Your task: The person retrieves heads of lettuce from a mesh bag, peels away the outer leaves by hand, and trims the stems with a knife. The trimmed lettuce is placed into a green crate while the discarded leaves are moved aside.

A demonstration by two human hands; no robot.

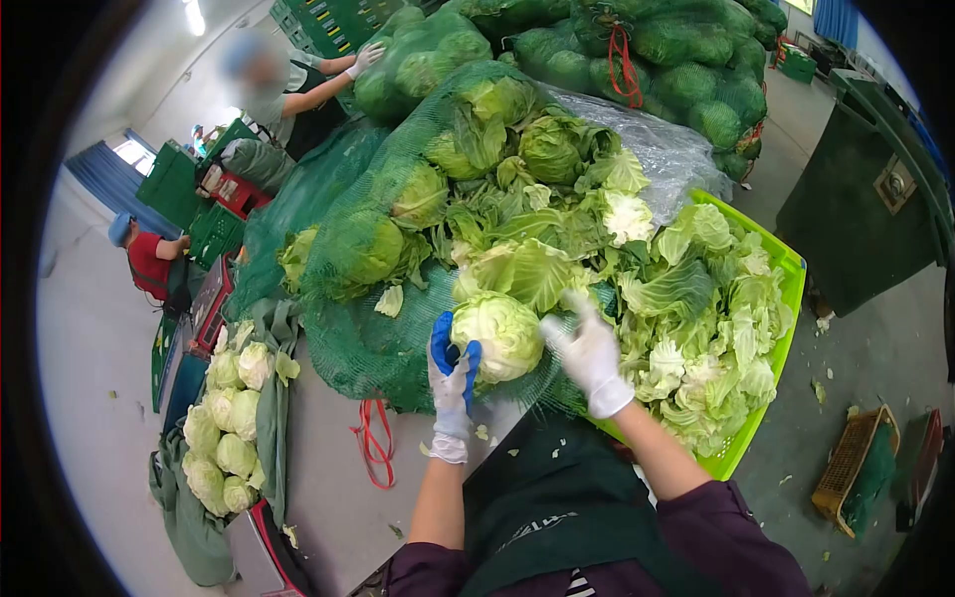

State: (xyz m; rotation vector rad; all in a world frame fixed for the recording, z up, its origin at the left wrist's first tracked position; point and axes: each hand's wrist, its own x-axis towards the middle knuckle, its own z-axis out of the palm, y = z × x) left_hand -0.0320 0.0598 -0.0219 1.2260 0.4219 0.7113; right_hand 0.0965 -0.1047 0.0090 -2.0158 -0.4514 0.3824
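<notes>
A heap of green mesh sacks (637, 45) stuffed with cabbages fills the far side, and one opened mesh sack (378, 348) sprawls across the grey table (318, 478), whole heads showing through its netting. To the right of it a lime-green crate (761, 408) is piled with loose trimmed cabbage leaves (696, 328). On the left, peeled pale cabbages (224, 428) lie in a row on a dark cloth. In the middle, just in front of the open sack, a pale trimmed cabbage head (502, 333) is held between the person's two gloved hands. The left hand (453, 383) grips a blue-handled tool against the head's left side, fingers curled shut. The right hand (589, 358) touches the head's right edge with fingers spread and blurred. At the far left, a co-worker's gloved hand (366, 55) rests on a full sack.
</notes>
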